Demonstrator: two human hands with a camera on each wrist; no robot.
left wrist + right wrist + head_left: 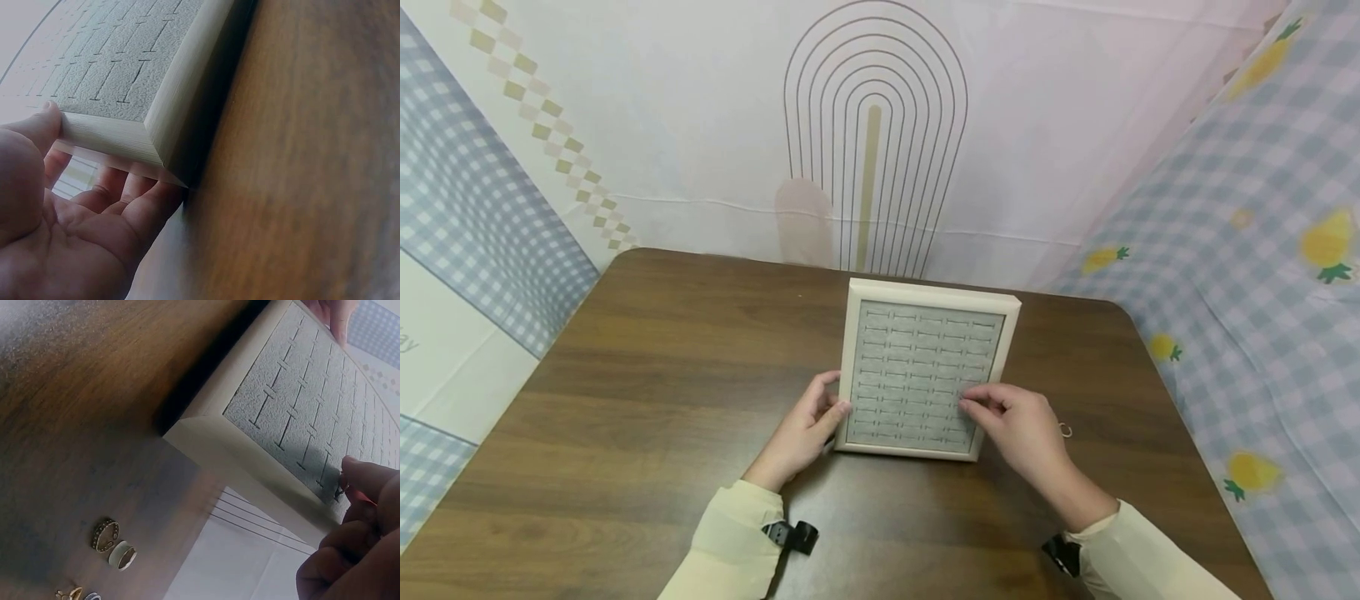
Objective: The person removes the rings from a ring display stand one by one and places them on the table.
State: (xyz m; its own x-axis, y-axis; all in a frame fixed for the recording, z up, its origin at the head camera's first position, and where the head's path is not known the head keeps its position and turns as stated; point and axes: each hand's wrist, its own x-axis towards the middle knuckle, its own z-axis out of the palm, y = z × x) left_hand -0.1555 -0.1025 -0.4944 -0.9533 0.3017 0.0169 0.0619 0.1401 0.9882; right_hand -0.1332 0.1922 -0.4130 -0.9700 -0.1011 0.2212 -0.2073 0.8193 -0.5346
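Observation:
A ring display board (925, 375) with a pale wooden frame and grey slotted padding stands tilted up on the table. My left hand (805, 429) grips its left edge, thumb on the front of the frame and fingers behind, as the left wrist view shows. At the board's lower right, my right hand (1018, 425) pinches a small ring (341, 485) against a slot near the edge of the padding. Most of that ring is hidden by the thumb and finger. The other slots in sight hold nothing.
Several loose rings lie on the brown wooden table (662, 375) to the right of the board, among them a beaded gold ring (105, 535) and a wide white-and-gold ring (122, 555). A printed cloth (700, 125) hangs behind the table.

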